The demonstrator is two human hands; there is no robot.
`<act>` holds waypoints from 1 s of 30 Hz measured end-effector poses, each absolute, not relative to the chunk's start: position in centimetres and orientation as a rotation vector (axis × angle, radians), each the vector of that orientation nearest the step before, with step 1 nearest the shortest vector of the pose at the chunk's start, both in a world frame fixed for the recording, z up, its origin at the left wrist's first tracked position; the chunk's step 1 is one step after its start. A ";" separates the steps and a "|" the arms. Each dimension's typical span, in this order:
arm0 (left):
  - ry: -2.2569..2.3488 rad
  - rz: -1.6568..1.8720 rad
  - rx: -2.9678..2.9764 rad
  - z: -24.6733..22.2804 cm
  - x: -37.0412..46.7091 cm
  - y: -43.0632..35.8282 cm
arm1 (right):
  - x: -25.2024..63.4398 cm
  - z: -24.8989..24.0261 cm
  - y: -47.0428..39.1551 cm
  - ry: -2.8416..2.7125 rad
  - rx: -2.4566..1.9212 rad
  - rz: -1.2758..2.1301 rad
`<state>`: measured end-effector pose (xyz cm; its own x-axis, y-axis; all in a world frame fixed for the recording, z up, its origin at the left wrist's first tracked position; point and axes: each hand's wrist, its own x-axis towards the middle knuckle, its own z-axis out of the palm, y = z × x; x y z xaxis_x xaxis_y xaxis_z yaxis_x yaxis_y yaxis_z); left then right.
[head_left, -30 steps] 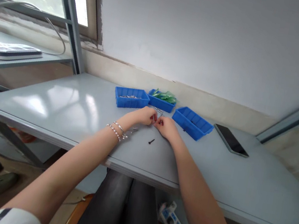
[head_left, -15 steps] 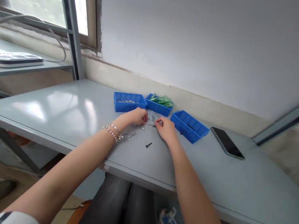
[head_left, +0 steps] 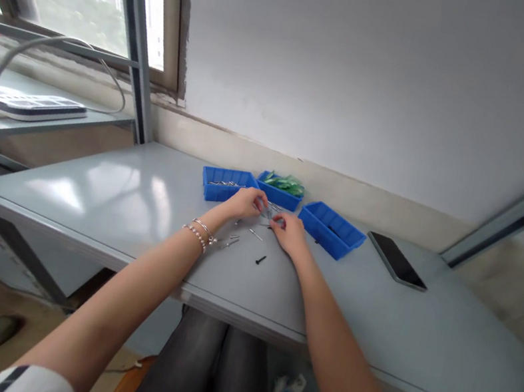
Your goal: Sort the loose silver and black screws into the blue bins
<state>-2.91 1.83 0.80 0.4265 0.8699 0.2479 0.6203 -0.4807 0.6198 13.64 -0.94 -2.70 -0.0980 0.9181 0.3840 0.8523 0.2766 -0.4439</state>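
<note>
Left hand [head_left: 244,203] has reached a little farther over the loose hardware since half a second ago, while the right hand [head_left: 292,234] has barely shifted. Below them runs the grey counter [head_left: 399,335], carrying three blue bins: the left bin [head_left: 219,196] holds metal pieces, the rear bin [head_left: 284,199] crumpled green plastic [head_left: 285,183], the right bin [head_left: 324,235] something dark. A smartphone [head_left: 397,262] lies beyond that last one. Both grips have fingers curled close together at the silver cluster [head_left: 268,213] between them; whether either grasps a piece, I cannot tell. Nearer the person, a slim silver fastener [head_left: 256,234] and a black screw [head_left: 261,260] lie apart on the surface. Picking these over well would, I judge, mean steadying the cluster with one hand, pinching a single shank with the other, and keeping the dangling bracelet [head_left: 199,235] off the loose bits.
</note>
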 end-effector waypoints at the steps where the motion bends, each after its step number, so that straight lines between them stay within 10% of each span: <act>1: 1.228 0.796 2.175 1.0 -2.8 1.7 | 13.6 -2.5 -1.0 -1.942 -1.551 0.186; 22: 0.987 0.812 2.042 1.5 -2.3 1.3 | 13.5 -1.0 -1.8 -1.543 -1.303 0.615; 30: 1.822 1.319 2.103 2.6 -6.7 3.0 | 14.0 -1.7 -1.5 -1.734 -1.572 0.225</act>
<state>-6.69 3.03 2.64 -0.0659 0.8343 0.5474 0.7805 -0.2986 0.5492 14.04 -1.46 -1.69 0.0576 0.9081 0.4148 0.7722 0.2228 -0.5951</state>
